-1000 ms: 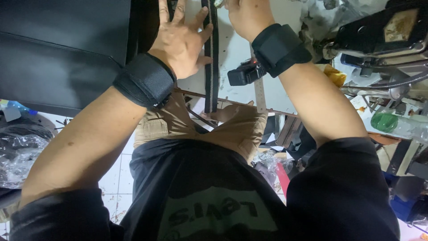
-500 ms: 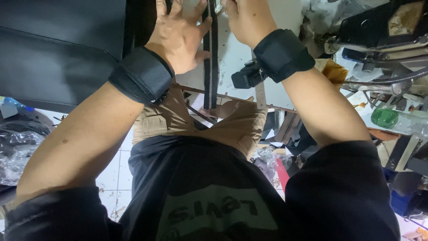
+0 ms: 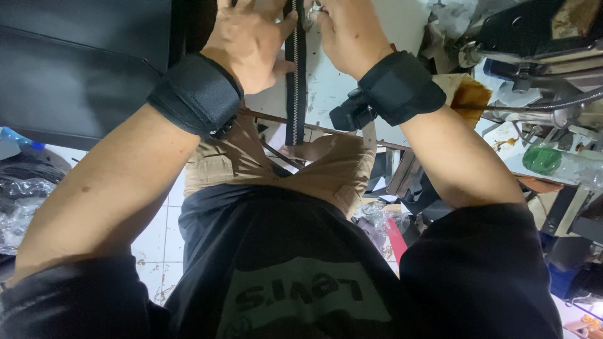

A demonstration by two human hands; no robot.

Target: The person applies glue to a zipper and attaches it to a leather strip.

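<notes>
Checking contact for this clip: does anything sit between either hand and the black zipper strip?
Nothing visible does. The left hand and right hand flank the black zipper strip, fingers against its edges near the top of the frame. The fingertips are cut off there.

Two wristbands (image 3: pixel 196 94), one zipper strip (image 3: pixel 294 75)

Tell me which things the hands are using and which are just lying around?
In use:
left hand
right hand
black zipper strip held between them

Lying about:
green bottle
sewing machine
crumpled plastic
black panel
</notes>
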